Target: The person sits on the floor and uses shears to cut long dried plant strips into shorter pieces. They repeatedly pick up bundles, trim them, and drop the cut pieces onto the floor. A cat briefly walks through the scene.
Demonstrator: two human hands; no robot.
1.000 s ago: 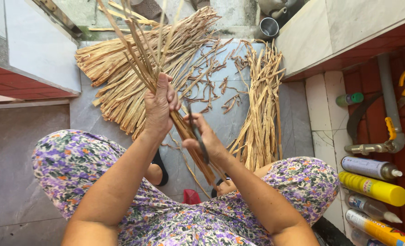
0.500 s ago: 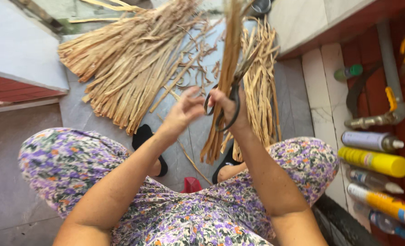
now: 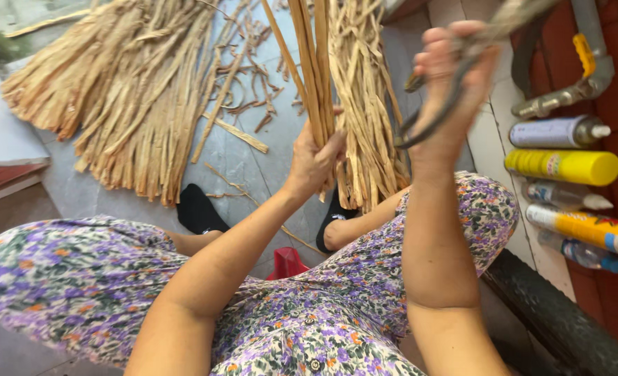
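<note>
My left hand (image 3: 316, 159) grips a thin bundle of dry tan straw strips (image 3: 311, 66) that stands upright above my knees. My right hand (image 3: 448, 90) is raised to the right of it and holds a pair of dark metal scissors (image 3: 434, 111), with fingers through the loops. A large heap of the same straw (image 3: 124, 94) lies on the grey floor at the left. A second, narrower pile of straw (image 3: 365, 118) lies behind the held bundle. My lap is covered by a purple flowered dress (image 3: 309, 313).
Several spray cans and bottles (image 3: 566, 167) lie on red tiles at the right, beside a grey metal pipe fitting (image 3: 566, 90). Loose straw scraps (image 3: 246, 104) litter the floor. Black slippers (image 3: 199, 209) and a small red thing (image 3: 287, 263) lie between my legs.
My right hand with the scissors has lifted up and away to the right of the bundle. My left hand keeps the straw bundle upright. The view has shifted toward the right.
</note>
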